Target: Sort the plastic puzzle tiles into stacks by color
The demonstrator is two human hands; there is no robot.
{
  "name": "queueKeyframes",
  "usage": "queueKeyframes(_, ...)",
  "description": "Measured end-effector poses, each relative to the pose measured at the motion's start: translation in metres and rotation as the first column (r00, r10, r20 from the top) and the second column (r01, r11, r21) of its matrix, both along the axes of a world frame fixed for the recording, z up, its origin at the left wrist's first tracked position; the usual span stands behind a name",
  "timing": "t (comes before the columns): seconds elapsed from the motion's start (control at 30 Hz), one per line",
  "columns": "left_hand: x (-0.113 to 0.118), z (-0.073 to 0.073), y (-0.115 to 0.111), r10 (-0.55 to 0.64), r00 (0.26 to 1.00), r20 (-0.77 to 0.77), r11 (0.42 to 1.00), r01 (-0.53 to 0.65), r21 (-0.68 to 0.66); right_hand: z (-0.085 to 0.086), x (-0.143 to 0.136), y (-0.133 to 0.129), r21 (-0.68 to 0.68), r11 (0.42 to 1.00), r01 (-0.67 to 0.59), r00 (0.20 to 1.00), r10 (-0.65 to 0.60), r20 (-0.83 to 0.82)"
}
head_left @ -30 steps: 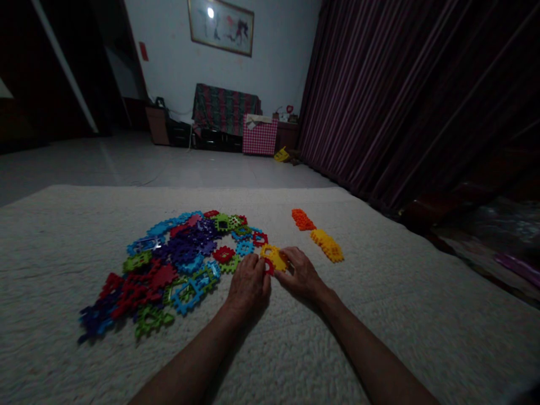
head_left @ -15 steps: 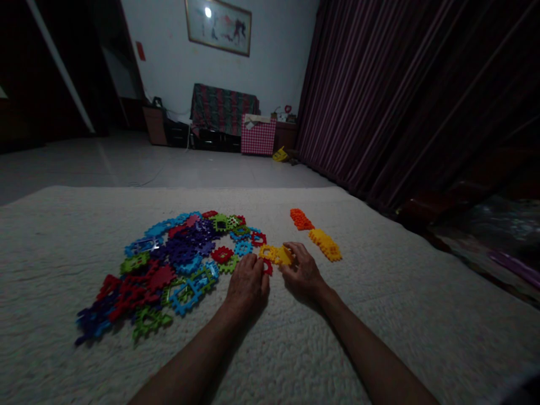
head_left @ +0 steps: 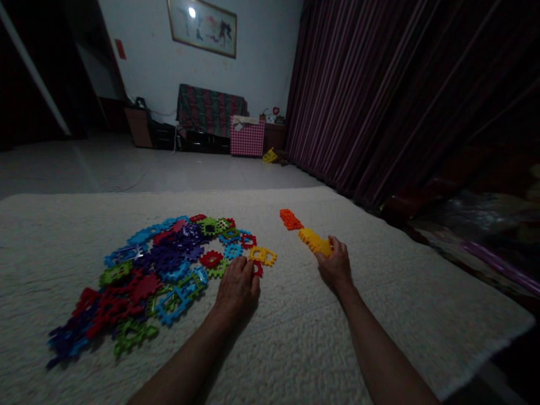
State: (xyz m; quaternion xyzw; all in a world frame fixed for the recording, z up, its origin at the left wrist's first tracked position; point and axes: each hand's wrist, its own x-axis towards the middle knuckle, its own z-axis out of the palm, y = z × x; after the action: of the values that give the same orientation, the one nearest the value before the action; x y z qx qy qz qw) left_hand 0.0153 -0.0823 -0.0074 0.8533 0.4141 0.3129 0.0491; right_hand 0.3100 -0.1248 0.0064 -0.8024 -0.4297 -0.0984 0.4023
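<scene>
My right hand (head_left: 336, 265) has its thumb and fingers closed on a yellow toothed plastic building piece at the near right end of a row of overlapping yellow pieces (head_left: 311, 239). Just beyond that row lies a group of orange pieces (head_left: 289, 219). My left hand (head_left: 237, 286) rests back up at the right edge of the mixed pile, its fingers lowered and loosely apart, with nothing visible in them. Beside its fingertips are a red piece (head_left: 257, 270) and a green piece (head_left: 217, 269). Two yellow frame-like pieces (head_left: 263, 256) lie just beyond.
A large pile of purple pieces (head_left: 166, 254), with red, blue and green ones around it, spreads to my left on the quilted cream cover (head_left: 287, 337). Past the cover's far edge are a tiled floor (head_left: 189, 171) and a checked box (head_left: 247, 138). Dark curtains (head_left: 350, 90) hang at right.
My right hand has moved right, carrying a yellow piece from beside the two yellow frames to the yellow row. My left hand has stayed by the pile. The view has turned slightly right.
</scene>
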Motion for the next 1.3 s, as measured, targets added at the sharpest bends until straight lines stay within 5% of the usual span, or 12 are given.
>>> queueKeyframes(0.47,0.000,0.005,-0.001,-0.005,1.000,-0.008,1.000,0.005,-0.020,0.001,-0.004,-0.004,-0.161,0.985,0.057,0.998,-0.062,-0.025)
queueKeyframes(0.67,0.000,0.005,-0.003,0.007,1.000,-0.007,1.000,-0.007,-0.022,0.004,-0.007,-0.002,-0.076,0.996,0.053,0.999,-0.053,0.000)
queueKeyframes(0.87,0.000,0.006,-0.003,0.004,1.000,-0.006,1.000,-0.004,-0.019,0.005,-0.036,0.010,0.206,0.937,-0.282,0.950,0.244,0.195)
queueKeyframes(1.03,0.000,0.006,-0.002,0.000,1.000,-0.027,1.000,-0.001,-0.031,-0.008,-0.087,0.021,0.059,0.815,-0.576,0.814,0.565,0.135)
queueKeyframes(1.3,0.001,0.004,-0.001,0.008,1.000,-0.014,1.000,-0.008,-0.015,-0.015,-0.107,0.037,-0.156,0.748,-0.646,0.740,0.663,0.112)
